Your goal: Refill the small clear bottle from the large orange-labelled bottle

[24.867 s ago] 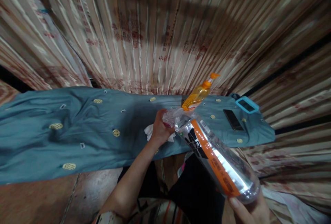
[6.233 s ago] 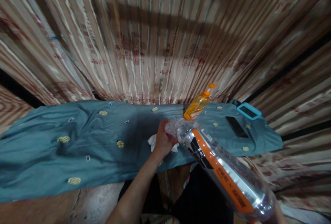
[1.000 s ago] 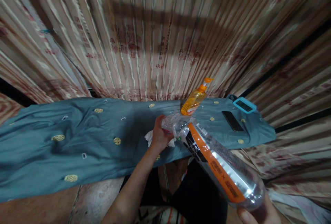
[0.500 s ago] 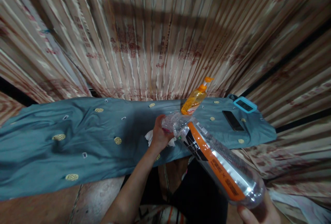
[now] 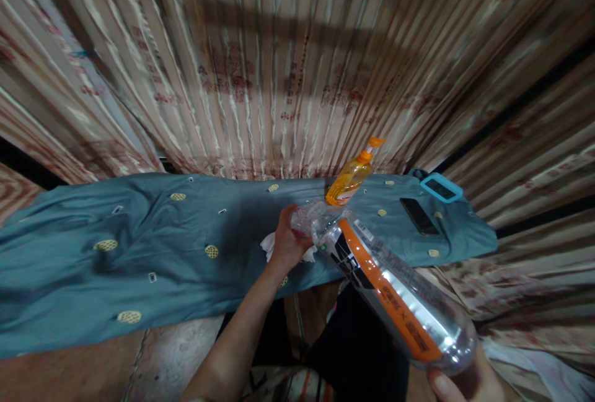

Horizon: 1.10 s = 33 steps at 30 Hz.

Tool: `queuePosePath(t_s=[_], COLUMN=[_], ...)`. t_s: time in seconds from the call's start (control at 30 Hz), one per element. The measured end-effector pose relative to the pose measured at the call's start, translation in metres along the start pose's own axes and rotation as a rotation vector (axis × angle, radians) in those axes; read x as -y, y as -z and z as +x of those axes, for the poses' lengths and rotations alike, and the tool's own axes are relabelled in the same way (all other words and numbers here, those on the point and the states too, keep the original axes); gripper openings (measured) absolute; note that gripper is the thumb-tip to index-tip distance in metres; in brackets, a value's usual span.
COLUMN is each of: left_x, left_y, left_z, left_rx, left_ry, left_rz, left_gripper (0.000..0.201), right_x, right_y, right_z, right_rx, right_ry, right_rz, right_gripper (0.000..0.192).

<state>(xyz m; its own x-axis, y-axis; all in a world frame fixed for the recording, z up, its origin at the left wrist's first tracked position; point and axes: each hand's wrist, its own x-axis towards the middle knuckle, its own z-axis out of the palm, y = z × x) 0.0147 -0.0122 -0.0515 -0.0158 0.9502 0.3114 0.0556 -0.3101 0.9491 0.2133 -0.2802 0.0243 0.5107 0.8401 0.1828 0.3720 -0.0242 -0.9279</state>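
Observation:
My left hand [image 5: 288, 238] is closed around a small clear plastic vessel [image 5: 307, 217], perhaps a cup or bottle; its exact kind is hard to make out. My right hand [image 5: 460, 383] grips the base of a large clear plastic bottle [image 5: 395, 297] with an orange and silver label. The bottle is tilted, its neck down at the clear vessel's opening. Whether liquid flows between them cannot be seen. A crumpled white tissue [image 5: 268, 244] lies under my left hand. Just behind the vessel stands a pump bottle [image 5: 348, 179] of orange liquid.
The bench or table wears a green-blue cloth [image 5: 158, 222] with yellow patterns. A black phone [image 5: 418, 216] and a blue-framed device [image 5: 440, 187] lie at its right end. Pleated patterned curtains [image 5: 288, 80] hang close behind and on both sides. My legs are below the near edge.
Almost nothing differs. Both hands, the tilted bottle and the clear vessel hold practically the same positions.

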Motion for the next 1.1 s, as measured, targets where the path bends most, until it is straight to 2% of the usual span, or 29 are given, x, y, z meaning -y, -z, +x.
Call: queuePosePath(t_s=[0.2,0.43,0.6,0.77,0.9,1.1], left_x=[-0.002,-0.005,-0.006,-0.007,-0.007,-0.007], left_y=[0.001,0.002,0.001,0.002,0.001,0.001], left_z=[0.000,0.000,-0.001,-0.002,-0.002,-0.002], left_rx=[0.009,0.019,0.014,0.014,0.009,0.010], left_ry=[0.005,0.026,0.028,0.014,0.030,0.029], left_rz=[-0.002,-0.016,-0.019,-0.017,-0.014,-0.027], left_gripper=[0.083,0.082,0.084,0.082,0.085,0.086], right_x=[-0.012,-0.011,-0.005,-0.011,-0.017,-0.023], right_y=[0.017,0.012,0.008,0.017,0.016,0.020], right_z=[0.009,0.007,0.004,0.005,0.003,0.002], right_rx=[0.105,0.106,0.015,0.130,0.077,0.115], right_ry=[0.029,0.036,0.044,0.049,-0.006,-0.050], right_rz=[0.016,0.036,0.026,0.023,0.058,0.109], right_gripper=[0.081,0.089,0.089,0.089,0.089,0.089])
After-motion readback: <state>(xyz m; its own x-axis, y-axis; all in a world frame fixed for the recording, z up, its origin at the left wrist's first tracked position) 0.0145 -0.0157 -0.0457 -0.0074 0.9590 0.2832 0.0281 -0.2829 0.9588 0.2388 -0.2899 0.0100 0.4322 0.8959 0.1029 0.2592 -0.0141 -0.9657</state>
